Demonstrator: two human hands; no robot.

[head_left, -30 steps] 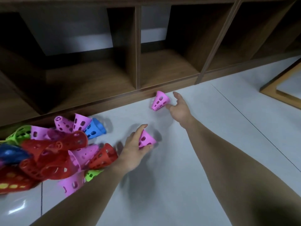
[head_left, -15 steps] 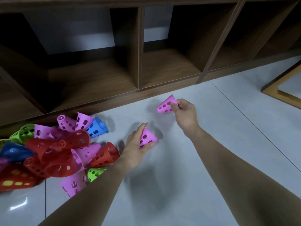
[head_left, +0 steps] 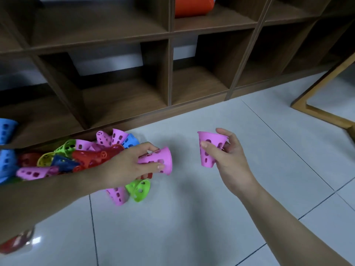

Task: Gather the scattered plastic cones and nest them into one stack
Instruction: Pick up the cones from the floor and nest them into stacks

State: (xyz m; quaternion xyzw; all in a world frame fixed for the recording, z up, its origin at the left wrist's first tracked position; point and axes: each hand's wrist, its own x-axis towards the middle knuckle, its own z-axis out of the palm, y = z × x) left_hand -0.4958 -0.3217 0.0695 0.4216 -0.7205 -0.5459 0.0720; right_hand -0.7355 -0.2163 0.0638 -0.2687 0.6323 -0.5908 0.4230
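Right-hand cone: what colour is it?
Pink, with oval holes; the cone shows best in the head view.

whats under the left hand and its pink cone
Below the left hand and its pink cone lie a green cone and another pink one; a red piece is mostly covered.

The cones point(head_left: 92, 160) look like thin moulded plastic, smooth with a slight sheen and pierced with holes; the pink cone point(head_left: 208, 150) and the second pink one point(head_left: 163, 160) in the bare hands share that finish. The floor point(head_left: 192, 217) is pale glossy tile with dark grout lines and soft reflections. The shelf point(head_left: 169, 73) is dark wood-grain board, matt. A lighter wooden frame point(head_left: 317, 110) looks smooth, satin
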